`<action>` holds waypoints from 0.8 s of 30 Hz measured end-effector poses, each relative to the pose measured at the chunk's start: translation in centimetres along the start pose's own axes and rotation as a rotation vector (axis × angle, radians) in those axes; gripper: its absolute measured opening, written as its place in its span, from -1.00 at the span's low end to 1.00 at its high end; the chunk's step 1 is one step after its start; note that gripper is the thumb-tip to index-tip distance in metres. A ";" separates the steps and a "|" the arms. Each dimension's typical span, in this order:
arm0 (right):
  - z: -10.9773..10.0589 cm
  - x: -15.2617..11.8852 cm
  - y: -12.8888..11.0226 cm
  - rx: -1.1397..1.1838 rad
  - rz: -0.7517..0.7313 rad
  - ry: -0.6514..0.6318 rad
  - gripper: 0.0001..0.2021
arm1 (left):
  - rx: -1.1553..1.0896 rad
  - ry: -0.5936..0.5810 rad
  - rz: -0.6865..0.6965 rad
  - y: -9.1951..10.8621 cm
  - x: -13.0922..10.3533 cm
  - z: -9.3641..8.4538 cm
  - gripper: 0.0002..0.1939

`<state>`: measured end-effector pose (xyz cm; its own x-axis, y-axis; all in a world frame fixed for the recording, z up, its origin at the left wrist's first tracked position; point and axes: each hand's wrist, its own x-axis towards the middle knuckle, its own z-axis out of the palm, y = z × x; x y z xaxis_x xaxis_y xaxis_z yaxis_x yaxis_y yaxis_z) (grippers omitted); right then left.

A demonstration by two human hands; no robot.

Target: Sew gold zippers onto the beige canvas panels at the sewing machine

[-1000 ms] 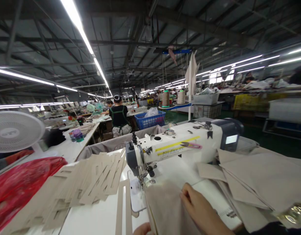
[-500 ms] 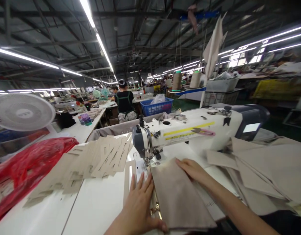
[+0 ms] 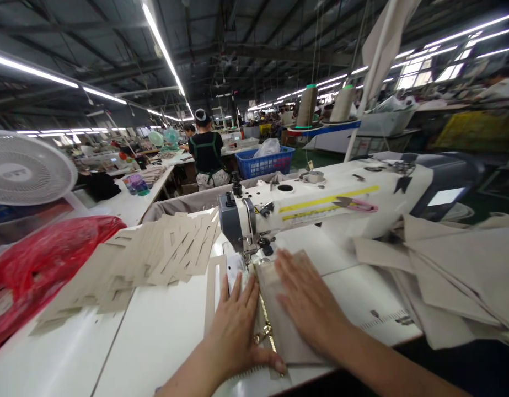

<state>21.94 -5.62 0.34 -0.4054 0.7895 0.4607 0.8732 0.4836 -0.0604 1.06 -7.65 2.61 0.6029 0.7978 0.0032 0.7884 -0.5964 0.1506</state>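
A taupe fabric piece (image 3: 284, 325) lies on the white sewing table, its far end by the needle area of a sewing machine (image 3: 320, 207). Along its left edge runs a gold-toothed zipper (image 3: 263, 314) with a metal zipper pull (image 3: 263, 333). My left hand (image 3: 233, 325) rests flat over the zipper's left side, fingers spread toward the presser foot, thumb across the zipper's near end. My right hand (image 3: 310, 298), a little blurred, lies with stretched fingers on top of the fabric and hides part of it. A beige card frame (image 3: 213, 292) sits left of my left hand.
Left of the machine spreads a pile of beige cut frames (image 3: 155, 253), beside a red plastic bag (image 3: 55, 264) and a white fan (image 3: 26, 168). Stacked fabric panels (image 3: 448, 270) lie on the right. Pink-handled snips (image 3: 357, 204) rest on the machine arm. A person (image 3: 206, 151) works ahead.
My right hand has gone from gripping the fabric's far right corner to lying flat on it. The fabric now looks narrower, and more of the zipper shows. My left hand stays nearly in place.
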 end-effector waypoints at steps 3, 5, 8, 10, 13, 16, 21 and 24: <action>1.2 -1.7 -1.3 0.045 -0.154 -0.089 -0.48 | -0.004 -0.003 -0.010 0.2 0.0 -0.2 0.12; 1.7 -2.2 -1.4 0.075 -0.120 -0.153 -0.46 | -0.020 -0.029 -0.021 0.5 -0.2 -0.6 0.10; 2.0 -2.3 -1.2 0.098 -0.090 -0.179 -0.47 | -0.057 -0.011 -0.040 1.6 -1.3 -1.2 -0.22; 1.9 -2.1 -1.2 0.091 -0.085 -0.179 -0.48 | -0.089 0.100 -0.083 2.6 -2.2 -1.2 -0.62; 1.8 -1.9 -1.6 0.068 -0.072 -0.174 -0.48 | -0.142 0.255 -0.218 4.5 -3.0 -1.0 -0.86; 1.7 -1.6 -2.0 0.048 -0.066 -0.171 -0.49 | -0.229 0.197 -0.241 5.7 -3.3 -1.0 -0.91; 1.2 -0.5 -1.9 0.107 -0.172 -0.125 -0.50 | -0.171 0.117 0.026 2.7 -5.2 -2.0 -0.40; 0.8 0.2 -1.7 0.153 -0.203 -0.213 -0.48 | 0.089 0.178 -0.078 -0.7 -7.8 -2.2 -0.05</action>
<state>20.14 -6.03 -0.14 -0.6288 0.7244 0.2827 0.7242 0.6779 -0.1264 -4.45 -13.23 4.63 0.5151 0.8399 0.1708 0.8440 -0.5318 0.0698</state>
